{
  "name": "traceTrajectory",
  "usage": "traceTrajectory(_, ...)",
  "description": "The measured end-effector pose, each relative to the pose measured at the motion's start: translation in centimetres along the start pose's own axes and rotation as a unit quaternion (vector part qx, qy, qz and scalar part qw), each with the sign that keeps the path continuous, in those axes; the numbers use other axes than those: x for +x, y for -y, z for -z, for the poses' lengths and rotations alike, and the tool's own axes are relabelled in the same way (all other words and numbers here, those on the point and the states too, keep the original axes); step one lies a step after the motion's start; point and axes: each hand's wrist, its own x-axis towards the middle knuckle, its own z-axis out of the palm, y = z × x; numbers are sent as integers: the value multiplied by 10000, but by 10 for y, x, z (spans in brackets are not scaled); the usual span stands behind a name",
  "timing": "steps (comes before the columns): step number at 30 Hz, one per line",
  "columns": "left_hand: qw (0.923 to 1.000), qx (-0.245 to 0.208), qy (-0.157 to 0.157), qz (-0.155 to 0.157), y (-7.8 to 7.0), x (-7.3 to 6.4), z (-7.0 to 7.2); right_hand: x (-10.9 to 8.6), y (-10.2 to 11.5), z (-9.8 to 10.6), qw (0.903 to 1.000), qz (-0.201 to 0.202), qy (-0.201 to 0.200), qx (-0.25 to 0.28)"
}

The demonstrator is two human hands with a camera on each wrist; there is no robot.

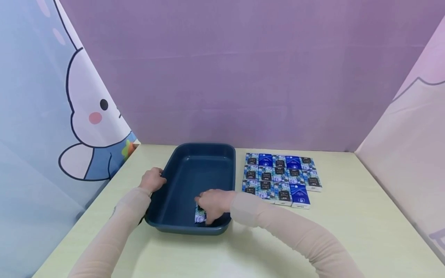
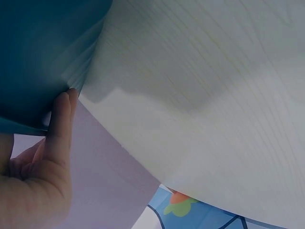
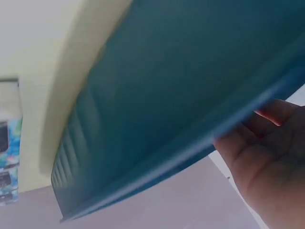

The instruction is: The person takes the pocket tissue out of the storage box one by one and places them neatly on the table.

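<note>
A dark blue plastic bin point(image 1: 194, 170) stands on the table, left of the middle. My left hand point(image 1: 152, 180) holds its left rim; in the left wrist view the fingers of that hand point(image 2: 43, 167) lie along the outer wall, with the rim between them and the thumb. My right hand point(image 1: 213, 202) reaches over the right rim into the near end of the bin. It grips a small floral-printed pack point(image 1: 200, 215), mostly covered by the hand. In the right wrist view the bin wall point(image 3: 157, 105) hides the fingertips and the pack.
Right of the bin, several small packs point(image 1: 265, 175) lie in rows on the pale table point(image 1: 347, 216). Most have a blue floral print; a few are plain dark blue point(image 1: 299, 195). A purple cloth point(image 1: 243, 77) hangs behind, with printed cloths at both sides.
</note>
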Motion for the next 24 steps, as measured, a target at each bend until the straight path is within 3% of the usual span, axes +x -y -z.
traceTrajectory(24, 9999, -60, 52, 115, 2, 3, -2, -51, -36, 33, 9973, -562, -386, 286)
